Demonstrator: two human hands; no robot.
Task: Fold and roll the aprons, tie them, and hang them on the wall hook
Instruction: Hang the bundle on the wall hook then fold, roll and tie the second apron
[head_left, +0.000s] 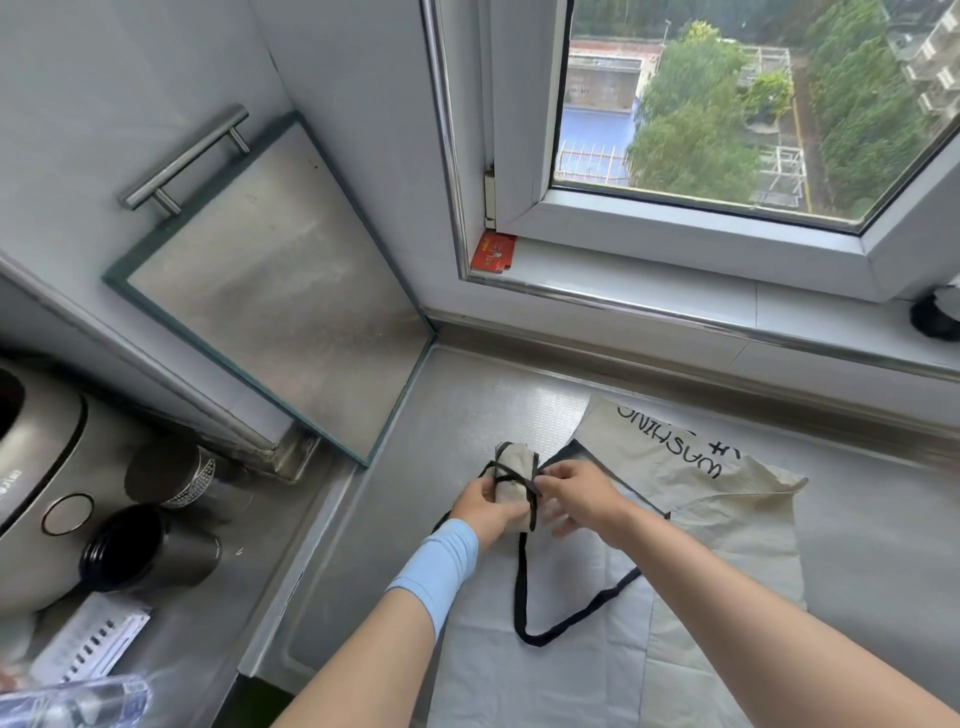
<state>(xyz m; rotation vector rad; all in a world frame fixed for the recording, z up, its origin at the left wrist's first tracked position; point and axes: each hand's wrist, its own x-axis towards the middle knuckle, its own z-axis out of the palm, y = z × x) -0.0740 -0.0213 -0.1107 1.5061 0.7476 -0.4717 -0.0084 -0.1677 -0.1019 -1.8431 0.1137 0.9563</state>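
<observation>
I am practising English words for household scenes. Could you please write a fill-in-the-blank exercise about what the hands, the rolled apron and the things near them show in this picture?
1. The left hand holds the rolled apron, which is wrapped with a ____ strap.
2. The right hand pinches the strap beside the roll, above a second apron that lies ____ on the counter.
3. The left forearm wears a light ____ sleeve.
4. The small red box sits in the corner of the ____ sill.

Missing words: black; flat; blue; window
</observation>
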